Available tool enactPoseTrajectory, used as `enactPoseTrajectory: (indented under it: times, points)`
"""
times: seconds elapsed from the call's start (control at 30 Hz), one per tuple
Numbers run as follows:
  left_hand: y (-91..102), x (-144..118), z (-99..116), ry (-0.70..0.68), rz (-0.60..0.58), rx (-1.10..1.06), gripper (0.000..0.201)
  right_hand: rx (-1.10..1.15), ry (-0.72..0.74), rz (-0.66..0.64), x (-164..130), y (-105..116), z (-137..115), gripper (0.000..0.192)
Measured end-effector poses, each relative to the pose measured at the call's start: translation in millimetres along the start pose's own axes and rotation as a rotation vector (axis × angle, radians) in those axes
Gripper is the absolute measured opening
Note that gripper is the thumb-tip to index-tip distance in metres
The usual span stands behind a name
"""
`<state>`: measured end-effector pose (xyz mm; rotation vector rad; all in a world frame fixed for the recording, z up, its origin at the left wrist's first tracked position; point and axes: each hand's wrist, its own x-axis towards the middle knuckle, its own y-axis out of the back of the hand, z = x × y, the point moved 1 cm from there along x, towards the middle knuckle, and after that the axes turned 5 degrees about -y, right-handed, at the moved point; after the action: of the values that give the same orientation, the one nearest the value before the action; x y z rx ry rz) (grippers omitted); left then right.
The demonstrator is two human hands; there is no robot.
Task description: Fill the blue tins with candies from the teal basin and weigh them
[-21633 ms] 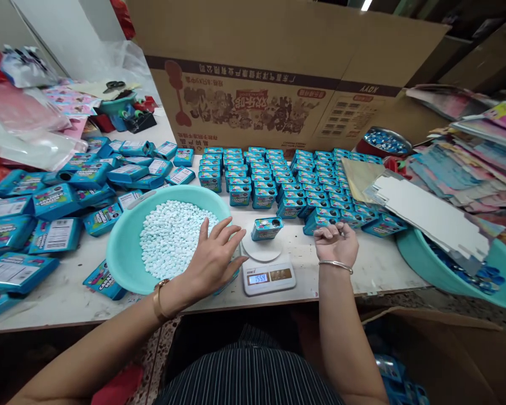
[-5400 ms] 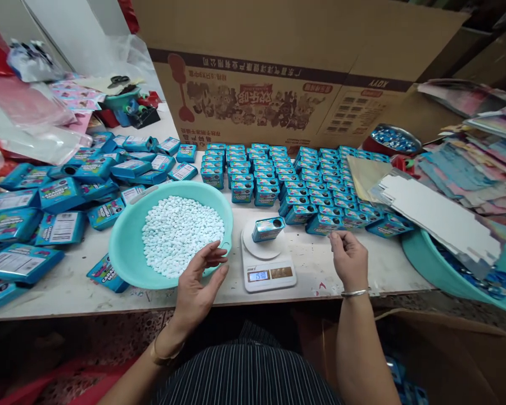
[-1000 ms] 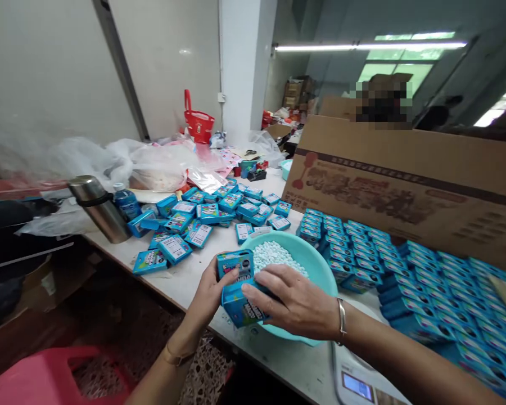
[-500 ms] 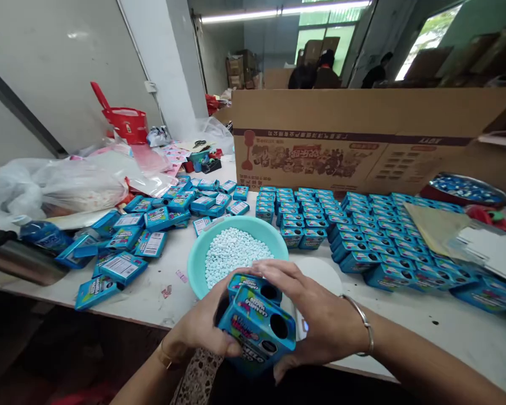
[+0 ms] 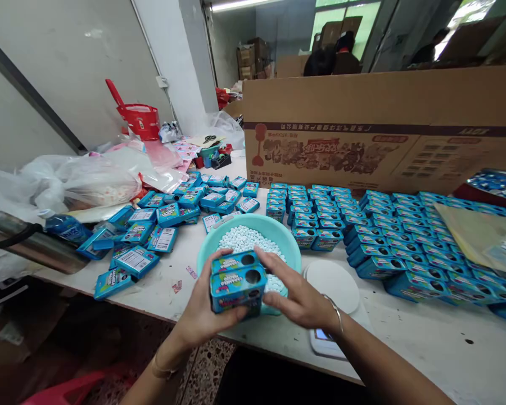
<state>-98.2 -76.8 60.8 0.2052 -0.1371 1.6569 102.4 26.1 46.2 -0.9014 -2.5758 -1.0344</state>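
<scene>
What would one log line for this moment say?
left hand: grips two stacked blue tins | right hand: steadies tins | below: teal basin of white tablets | right: scale

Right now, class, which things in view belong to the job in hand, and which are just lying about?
In use:
left hand and right hand, holding two blue tins
basin of white tablets
scale
rows of tins

Lying about:
flask
red basket
plastic bags
carton
</scene>
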Motion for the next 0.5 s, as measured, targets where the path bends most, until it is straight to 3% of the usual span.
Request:
enactPoseTrajectory:
  times: [0.07, 0.13, 0.2, 0.3, 0.37, 0.5]
  points:
    - [22.5, 5.9, -2.2, -0.016, 0.190, 0.123, 0.088, -0.046, -0.128, -0.011, 22.7, -0.9, 25.7, 0.071]
    - [44.2, 14.9, -2.3, -0.069, 0.334, 0.316, 0.089, -0.260, -0.246, -0.037, 50.1, -5.8, 50.8, 0.063]
    - [59.1, 27.8, -1.8, -0.127, 0.401, 0.533, 0.086, -0.505, -0.232, -0.182, 78.7, -20.9, 67.3, 0.049]
    - [65.4, 52.3, -6.2, -0.182, 0.421, 0.739, 0.084, -0.647, 0.034, -0.509, 110.9, -62.8, 73.1, 0.039]
    - [62.5, 69.1, -16.9, -0.188, 0.417, 0.738, 0.083, -0.696, 0.142, -0.679, 119.8, -92.9, 72.4, 0.041]
    - [54.6, 93.0, -56.0, -0.137, 0.363, 0.637, 0.082, -0.807, 0.052, -0.786, 116.1, -122.4, 78.9, 0.040]
